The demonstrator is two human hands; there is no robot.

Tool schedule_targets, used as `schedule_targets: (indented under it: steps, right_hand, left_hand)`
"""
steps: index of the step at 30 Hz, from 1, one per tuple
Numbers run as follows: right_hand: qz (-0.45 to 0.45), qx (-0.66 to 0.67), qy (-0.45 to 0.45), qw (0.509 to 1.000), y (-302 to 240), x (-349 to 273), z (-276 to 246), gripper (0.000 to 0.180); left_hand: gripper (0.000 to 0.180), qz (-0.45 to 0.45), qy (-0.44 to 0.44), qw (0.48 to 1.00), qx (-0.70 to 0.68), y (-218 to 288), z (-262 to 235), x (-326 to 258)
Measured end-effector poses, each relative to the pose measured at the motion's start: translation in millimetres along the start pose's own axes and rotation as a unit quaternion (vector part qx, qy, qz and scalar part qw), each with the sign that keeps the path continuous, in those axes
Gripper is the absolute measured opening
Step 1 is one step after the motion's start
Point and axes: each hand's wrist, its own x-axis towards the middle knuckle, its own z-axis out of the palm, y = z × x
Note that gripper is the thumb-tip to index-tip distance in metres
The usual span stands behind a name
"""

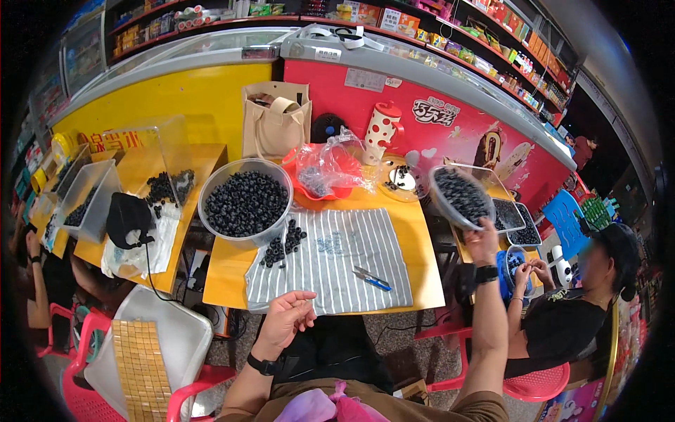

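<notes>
Holding a clear round bowl (460,197) of small dark beads up at the far right edge of the surface (415,239), right hand (481,239) grips its near rim, fingers closed on it. Left hand (285,316) hovers half-curled, holding nothing I can make out, near the striped cloth (337,260). Bowl looks thin, stiff plastic, smooth and likely slippery; bead load probably makes it tippy, so a rim-plus-underside hold seems safer. Bigger bead bowl (246,200) sits left; blue-handled snips (371,279) on cloth.
</notes>
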Motion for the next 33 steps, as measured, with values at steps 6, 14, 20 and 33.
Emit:
schedule_targets:
  steps: [6, 14, 20, 33]
  right_hand:
    - [-0.202, -0.164, 0.127, 0.957, -81.7, 70.4, -52.4, 0.019]
    - [-0.326, -0.55, 0.277, 0.717, -86.7, 137.1, -95.1, 0.057]
    - [-0.276, -0.65, 0.339, 0.622, -86.1, 126.0, -69.4, 0.045]
    - [-0.413, -0.877, 0.145, 0.199, -82.7, 93.6, -22.3, 0.05]
  left_hand:
    - [0.022, -0.024, 0.011, 1.0, 0.01, -7.6, 4.0, 9.8]
    - [0.023, -0.034, 0.033, 0.998, 0.037, -7.5, 10.6, 12.7]
    - [0.022, -0.045, 0.041, 0.998, 0.036, -9.1, 11.9, 15.9]
    - [0.022, -0.02, 0.034, 0.998, 0.043, -11.9, 9.3, 17.8]
